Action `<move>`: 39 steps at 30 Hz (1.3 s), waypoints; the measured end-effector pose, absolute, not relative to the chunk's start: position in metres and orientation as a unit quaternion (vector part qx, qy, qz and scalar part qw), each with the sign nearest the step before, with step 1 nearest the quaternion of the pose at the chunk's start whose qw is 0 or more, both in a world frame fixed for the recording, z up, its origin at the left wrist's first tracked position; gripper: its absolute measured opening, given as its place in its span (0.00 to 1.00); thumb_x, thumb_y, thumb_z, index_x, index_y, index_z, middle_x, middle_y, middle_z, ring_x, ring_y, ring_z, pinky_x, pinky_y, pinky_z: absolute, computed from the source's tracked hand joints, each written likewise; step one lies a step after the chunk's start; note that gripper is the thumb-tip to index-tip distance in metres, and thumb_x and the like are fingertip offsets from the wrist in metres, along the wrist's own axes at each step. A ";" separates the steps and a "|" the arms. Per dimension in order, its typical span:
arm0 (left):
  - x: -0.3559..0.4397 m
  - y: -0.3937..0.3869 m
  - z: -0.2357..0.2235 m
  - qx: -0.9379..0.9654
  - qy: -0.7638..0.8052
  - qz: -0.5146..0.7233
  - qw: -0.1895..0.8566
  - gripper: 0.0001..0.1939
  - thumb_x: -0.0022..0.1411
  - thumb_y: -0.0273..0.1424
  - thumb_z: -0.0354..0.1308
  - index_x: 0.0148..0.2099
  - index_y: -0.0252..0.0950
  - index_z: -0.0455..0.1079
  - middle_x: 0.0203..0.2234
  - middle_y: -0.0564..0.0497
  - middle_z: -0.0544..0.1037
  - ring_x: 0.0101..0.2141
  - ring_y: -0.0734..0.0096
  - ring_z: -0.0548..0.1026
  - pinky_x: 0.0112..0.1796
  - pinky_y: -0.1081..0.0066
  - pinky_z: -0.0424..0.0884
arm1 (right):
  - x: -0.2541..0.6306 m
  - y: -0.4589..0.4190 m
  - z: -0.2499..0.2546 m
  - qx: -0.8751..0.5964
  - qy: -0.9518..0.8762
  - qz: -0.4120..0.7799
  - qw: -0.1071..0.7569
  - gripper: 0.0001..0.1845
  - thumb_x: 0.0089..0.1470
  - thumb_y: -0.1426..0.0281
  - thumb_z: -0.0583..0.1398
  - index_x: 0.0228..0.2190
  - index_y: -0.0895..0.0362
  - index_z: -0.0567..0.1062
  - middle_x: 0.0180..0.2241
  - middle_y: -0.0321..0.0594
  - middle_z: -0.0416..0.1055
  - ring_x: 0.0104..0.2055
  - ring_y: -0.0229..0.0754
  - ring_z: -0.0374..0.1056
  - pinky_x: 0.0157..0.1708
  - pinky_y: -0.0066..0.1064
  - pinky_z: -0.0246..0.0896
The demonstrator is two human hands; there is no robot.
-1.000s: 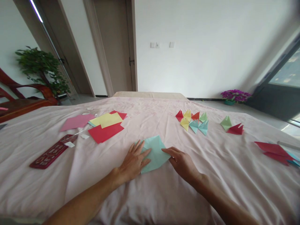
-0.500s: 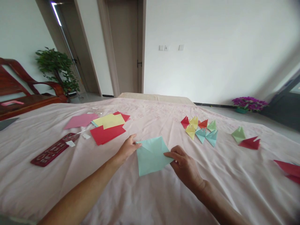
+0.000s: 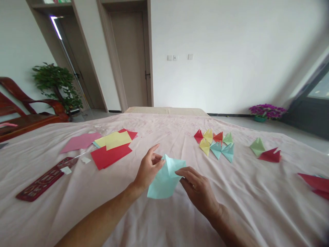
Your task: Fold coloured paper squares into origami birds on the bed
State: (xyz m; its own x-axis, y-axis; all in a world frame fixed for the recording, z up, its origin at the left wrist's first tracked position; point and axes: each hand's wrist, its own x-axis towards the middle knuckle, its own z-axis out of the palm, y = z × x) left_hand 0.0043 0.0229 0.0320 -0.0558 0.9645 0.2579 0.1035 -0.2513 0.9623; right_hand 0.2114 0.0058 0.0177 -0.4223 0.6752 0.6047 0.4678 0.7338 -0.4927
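Note:
A light blue sheet of origami paper [image 3: 163,185] with creases is held up between my two hands over the pink cloth. My left hand [image 3: 148,168] pinches its upper left edge between thumb and fingers, with the index finger pointing up. On the other side, my right hand [image 3: 196,187] grips the right edge, thumb beneath and fingers on top. The paper bends inward along a crease near the top, where a small peak stands up. My right fingers hide part of its right side.
Left lie red paper [image 3: 110,157], yellow paper [image 3: 119,140], pink paper [image 3: 81,142] and a dark red decorated strip [image 3: 42,180]. At right stand several folded paper pieces [image 3: 216,148], a folded red piece [image 3: 270,155] and more red paper [image 3: 314,183]. Pink cloth [image 3: 164,223] covers the surface.
Both hands have drawn closer together, and the blue paper's sides have bent inward, raising a peak at its top. My left hand has turned more upright. The camera view has shifted slightly.

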 end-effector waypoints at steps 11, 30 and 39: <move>0.025 0.005 0.020 0.574 0.429 0.542 0.438 0.34 0.59 0.35 0.61 0.65 0.38 0.53 0.33 0.51 0.76 0.34 0.70 0.75 0.35 0.72 0.71 | 0.213 0.002 0.014 -0.402 -0.813 0.114 0.407 0.09 0.59 0.74 0.57 0.40 0.52 0.72 0.33 0.35 0.74 0.31 0.37 0.70 0.32 0.27 0.61; 0.032 -0.002 0.018 0.662 0.402 0.484 0.408 0.30 0.60 0.29 0.59 0.63 0.37 0.57 0.34 0.50 0.80 0.35 0.70 0.77 0.41 0.70 0.71 | 0.216 0.005 0.020 -0.392 -0.817 0.152 0.394 0.08 0.55 0.76 0.57 0.37 0.52 0.71 0.34 0.36 0.67 0.27 0.34 0.64 0.28 0.28 0.60; 0.024 0.005 0.025 0.605 0.369 0.518 0.478 0.20 0.67 0.38 0.51 0.58 0.35 0.63 0.34 0.48 0.79 0.34 0.70 0.76 0.37 0.71 0.70 | 0.231 0.015 0.028 -0.344 -0.772 0.242 0.476 0.03 0.59 0.72 0.57 0.32 0.54 0.67 0.45 0.41 0.68 0.27 0.33 0.62 0.26 0.29 0.59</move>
State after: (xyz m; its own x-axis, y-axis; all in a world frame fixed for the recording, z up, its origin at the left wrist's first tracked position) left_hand 0.0239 0.0055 0.0246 0.1901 0.9427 0.2743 -0.0496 -0.2698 0.9616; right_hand 0.2311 0.0154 0.0280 -0.3101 0.7613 0.5694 0.3006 0.6467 -0.7010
